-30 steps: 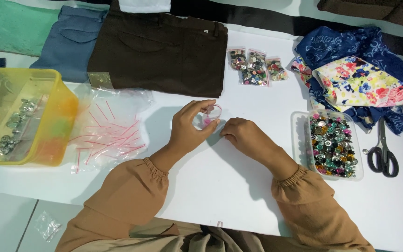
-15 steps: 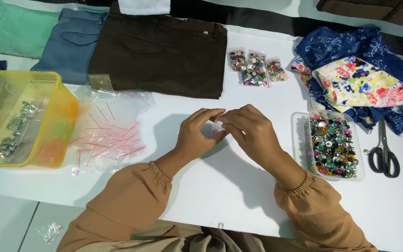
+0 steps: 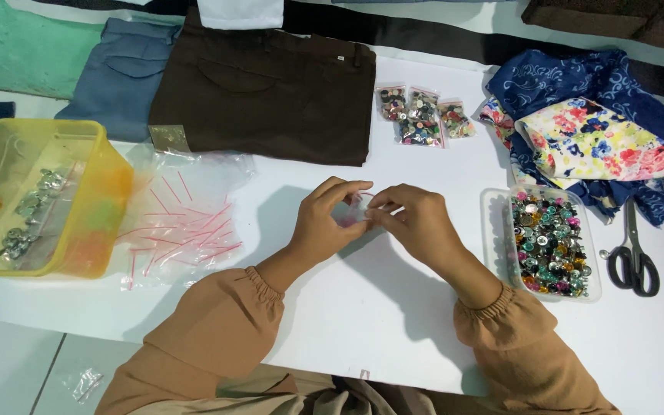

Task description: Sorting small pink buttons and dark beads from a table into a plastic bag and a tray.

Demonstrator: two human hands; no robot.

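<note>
Pinching a small clear plastic bag (image 3: 353, 212) between the fingertips of both hands, the person holds it just above the middle of the white bench (image 3: 363, 323), with the left hand (image 3: 326, 223) and the right hand (image 3: 413, 223) meeting around it so closely that most of it is hidden. Only a sliver with a pink strip along its mouth shows; whether anything is inside cannot be told. Such a bag looks very light, thin and limp, and probably slick, so it likely handles best gripped by its stiffer sealed edge with fingertips rather than the whole palm. Both hands are closed on it in a fine pinch, fingers curled inward. Just left lies a loose heap of empty bags (image 3: 182, 227) of the same kind, pink-striped, beside a yellow plastic tub (image 3: 94, 230) holding small metal pieces. To the right, a clear tray of mixed buttons (image 3: 551, 244) sits near the right wrist, with black-handled scissors (image 3: 633, 257) beyond it. Farther back are three filled button packets (image 3: 423, 115), dark brown trousers (image 3: 270, 92), blue trousers (image 3: 121, 77), and folded floral fabrics (image 3: 601, 138).
</note>
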